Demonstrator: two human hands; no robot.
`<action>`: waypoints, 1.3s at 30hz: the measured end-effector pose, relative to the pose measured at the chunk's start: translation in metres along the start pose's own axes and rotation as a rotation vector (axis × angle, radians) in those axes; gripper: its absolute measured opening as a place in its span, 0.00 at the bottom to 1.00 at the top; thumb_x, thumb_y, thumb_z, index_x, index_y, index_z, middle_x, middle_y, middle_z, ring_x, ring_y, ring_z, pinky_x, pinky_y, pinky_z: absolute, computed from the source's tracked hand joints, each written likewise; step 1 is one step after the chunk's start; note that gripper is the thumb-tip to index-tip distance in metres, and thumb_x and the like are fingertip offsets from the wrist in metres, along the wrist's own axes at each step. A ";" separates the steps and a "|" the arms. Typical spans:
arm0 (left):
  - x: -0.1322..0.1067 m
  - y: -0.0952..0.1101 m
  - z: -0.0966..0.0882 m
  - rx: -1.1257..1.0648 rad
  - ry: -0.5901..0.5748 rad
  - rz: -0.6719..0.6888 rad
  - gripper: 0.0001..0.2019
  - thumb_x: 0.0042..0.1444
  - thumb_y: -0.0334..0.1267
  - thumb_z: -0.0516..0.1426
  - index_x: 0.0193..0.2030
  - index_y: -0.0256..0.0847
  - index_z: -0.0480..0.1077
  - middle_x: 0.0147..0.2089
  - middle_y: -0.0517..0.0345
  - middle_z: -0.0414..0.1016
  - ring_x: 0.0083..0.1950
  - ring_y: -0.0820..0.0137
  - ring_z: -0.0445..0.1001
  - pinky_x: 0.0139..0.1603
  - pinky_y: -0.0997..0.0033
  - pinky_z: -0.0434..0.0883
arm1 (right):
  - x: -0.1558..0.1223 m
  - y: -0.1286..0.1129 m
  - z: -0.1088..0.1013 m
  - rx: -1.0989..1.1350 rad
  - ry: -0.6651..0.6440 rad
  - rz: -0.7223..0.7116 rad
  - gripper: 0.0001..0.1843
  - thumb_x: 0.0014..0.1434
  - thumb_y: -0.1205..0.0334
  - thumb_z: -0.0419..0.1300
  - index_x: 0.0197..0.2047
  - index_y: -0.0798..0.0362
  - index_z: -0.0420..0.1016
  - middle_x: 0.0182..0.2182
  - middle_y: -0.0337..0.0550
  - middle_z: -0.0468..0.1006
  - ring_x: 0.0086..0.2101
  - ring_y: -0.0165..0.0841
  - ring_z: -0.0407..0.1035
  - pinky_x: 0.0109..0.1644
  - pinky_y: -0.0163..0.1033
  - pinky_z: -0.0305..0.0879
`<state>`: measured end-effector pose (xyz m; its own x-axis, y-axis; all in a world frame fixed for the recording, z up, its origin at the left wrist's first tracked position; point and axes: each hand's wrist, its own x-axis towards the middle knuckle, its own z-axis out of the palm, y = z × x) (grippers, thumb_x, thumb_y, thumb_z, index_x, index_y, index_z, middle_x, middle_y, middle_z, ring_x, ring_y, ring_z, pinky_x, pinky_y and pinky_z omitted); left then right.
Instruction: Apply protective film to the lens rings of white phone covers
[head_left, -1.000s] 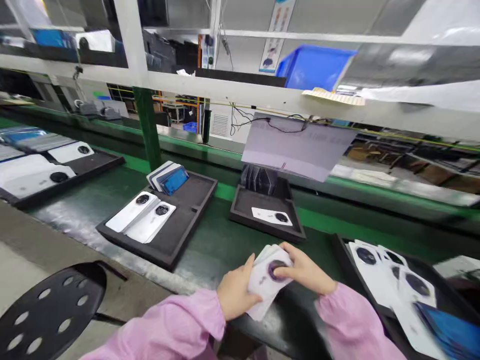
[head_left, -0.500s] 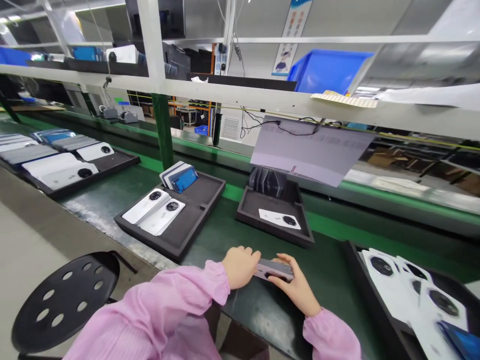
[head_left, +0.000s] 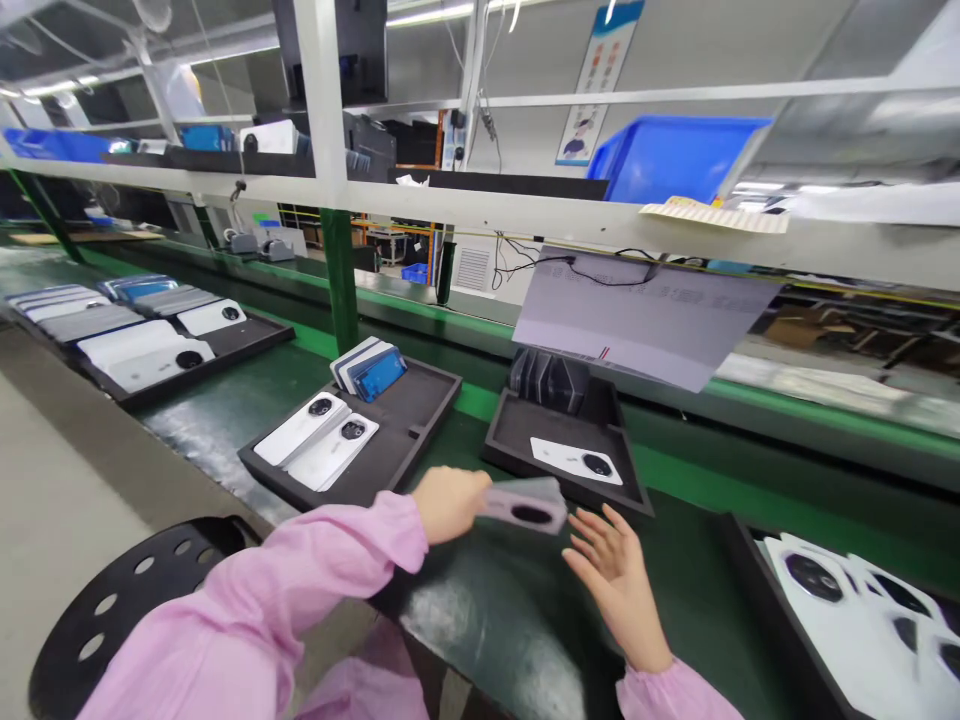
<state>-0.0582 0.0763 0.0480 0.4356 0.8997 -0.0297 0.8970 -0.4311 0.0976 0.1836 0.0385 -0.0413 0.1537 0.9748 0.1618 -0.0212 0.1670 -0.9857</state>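
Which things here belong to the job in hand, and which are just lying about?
Belonging to the job:
panel stack, in the left hand
right hand, open beside it
trays of similar panels, probably

Apparently just around:
stool
blue bin
poster

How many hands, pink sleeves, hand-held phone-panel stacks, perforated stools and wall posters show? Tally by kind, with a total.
Left hand, right hand: 2
Pink sleeves: 2
Hand-held phone-panel stack: 1
Perforated black stool: 1
Wall poster: 1
Total: 7
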 end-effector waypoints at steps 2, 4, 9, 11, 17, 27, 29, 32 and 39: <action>0.011 -0.043 -0.024 0.033 0.075 -0.170 0.14 0.60 0.42 0.52 0.49 0.37 0.66 0.45 0.53 0.72 0.44 0.67 0.73 0.45 0.59 0.71 | 0.005 0.004 0.002 0.026 0.110 0.044 0.37 0.42 0.50 0.67 0.53 0.47 0.56 0.45 0.46 0.69 0.45 0.39 0.69 0.49 0.46 0.67; 0.028 -0.089 -0.046 0.070 0.135 -0.359 0.15 0.60 0.42 0.52 0.51 0.37 0.65 0.48 0.51 0.70 0.46 0.66 0.72 0.45 0.58 0.71 | 0.007 0.013 0.003 0.011 0.149 0.134 0.35 0.40 0.48 0.67 0.49 0.50 0.59 0.39 0.45 0.72 0.36 0.36 0.71 0.42 0.45 0.70; 0.073 -0.169 -0.066 0.116 0.201 -0.693 0.16 0.59 0.41 0.53 0.52 0.37 0.65 0.51 0.50 0.69 0.47 0.65 0.71 0.46 0.57 0.71 | 0.008 0.029 0.006 0.000 0.056 0.219 0.35 0.39 0.45 0.67 0.46 0.53 0.61 0.31 0.41 0.73 0.28 0.33 0.71 0.34 0.40 0.70; 0.087 -0.183 -0.060 0.116 0.200 -0.767 0.16 0.59 0.41 0.53 0.51 0.37 0.65 0.50 0.50 0.69 0.47 0.65 0.71 0.45 0.58 0.71 | 0.010 0.028 0.006 -0.015 0.019 0.248 0.34 0.41 0.44 0.66 0.46 0.52 0.61 0.29 0.39 0.73 0.27 0.32 0.70 0.31 0.37 0.69; 0.112 -0.196 -0.036 0.163 0.270 -0.865 0.17 0.59 0.40 0.53 0.53 0.37 0.63 0.53 0.50 0.67 0.48 0.64 0.71 0.46 0.57 0.71 | 0.013 0.019 0.005 -0.051 -0.025 0.271 0.28 0.39 0.43 0.66 0.39 0.52 0.69 0.27 0.41 0.74 0.26 0.32 0.70 0.27 0.36 0.68; 0.109 -0.202 -0.024 0.338 0.384 -0.819 0.18 0.59 0.40 0.54 0.54 0.37 0.63 0.55 0.48 0.66 0.51 0.62 0.69 0.49 0.54 0.69 | 0.012 0.028 -0.003 -0.154 -0.089 0.241 0.26 0.40 0.42 0.65 0.36 0.53 0.73 0.30 0.46 0.77 0.31 0.37 0.73 0.37 0.39 0.71; 0.109 -0.202 -0.023 0.359 0.401 -0.830 0.18 0.59 0.40 0.54 0.54 0.37 0.63 0.55 0.48 0.66 0.51 0.62 0.69 0.49 0.54 0.69 | 0.013 0.028 -0.004 -0.161 -0.102 0.226 0.25 0.41 0.43 0.65 0.36 0.53 0.74 0.29 0.47 0.77 0.31 0.37 0.73 0.37 0.39 0.71; 0.109 -0.201 -0.023 0.380 0.409 -0.806 0.18 0.58 0.40 0.54 0.55 0.37 0.63 0.56 0.48 0.65 0.52 0.61 0.68 0.50 0.53 0.69 | 0.014 0.026 -0.003 -0.184 -0.114 0.189 0.23 0.42 0.44 0.64 0.36 0.53 0.73 0.29 0.47 0.78 0.31 0.38 0.74 0.36 0.40 0.72; 0.118 -0.171 -0.038 0.317 0.360 -0.541 0.16 0.59 0.31 0.51 0.53 0.34 0.65 0.65 0.40 0.55 0.67 0.48 0.45 0.61 0.38 0.47 | 0.013 0.013 0.000 -0.323 -0.156 0.040 0.20 0.52 0.46 0.57 0.38 0.55 0.70 0.31 0.48 0.77 0.30 0.35 0.74 0.35 0.40 0.72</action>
<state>-0.1630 0.2585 0.0659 -0.0785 0.9360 0.3432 0.9824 0.1312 -0.1331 0.1854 0.0536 -0.0519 0.0058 0.9946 0.1037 0.2928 0.0975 -0.9512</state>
